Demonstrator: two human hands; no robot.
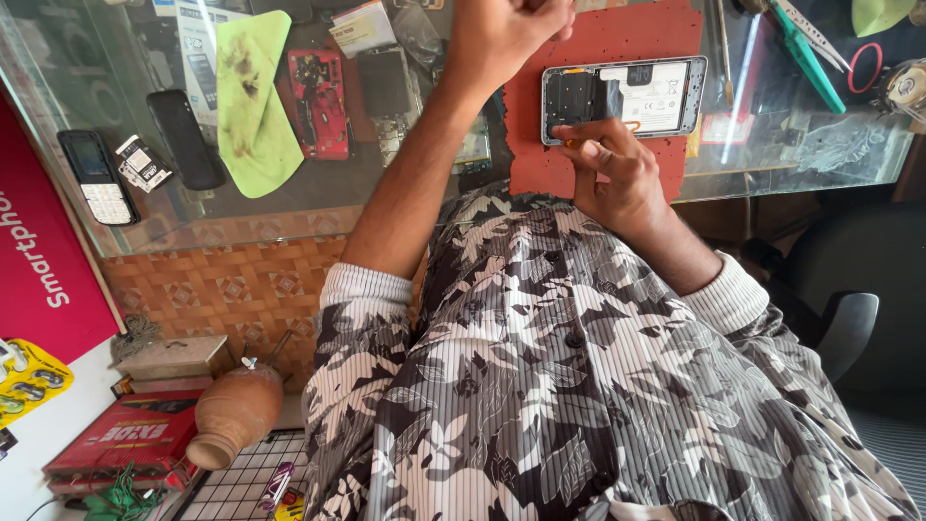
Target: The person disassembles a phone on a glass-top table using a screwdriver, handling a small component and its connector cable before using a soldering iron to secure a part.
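Pinching a small orange pick [577, 142] between thumb and fingertips, the right hand [617, 174] works at the lower edge of an opened grey smartphone [625, 98] lying on a red rubber mat [617, 39]. The left hand [502, 34], closed in a fist, rises above it; whether it holds anything I cannot tell. Pressing too hard could slip the pick and gouge the exposed battery.

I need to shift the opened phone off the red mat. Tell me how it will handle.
The opened phone looks flat, thin and rigid, so it would probably slide rather than roll or tip. With its back off and the battery and insides exposed, it is likely fragile; grip the frame edges. The right hand touches its lower edge, and the red mat may give some grip.
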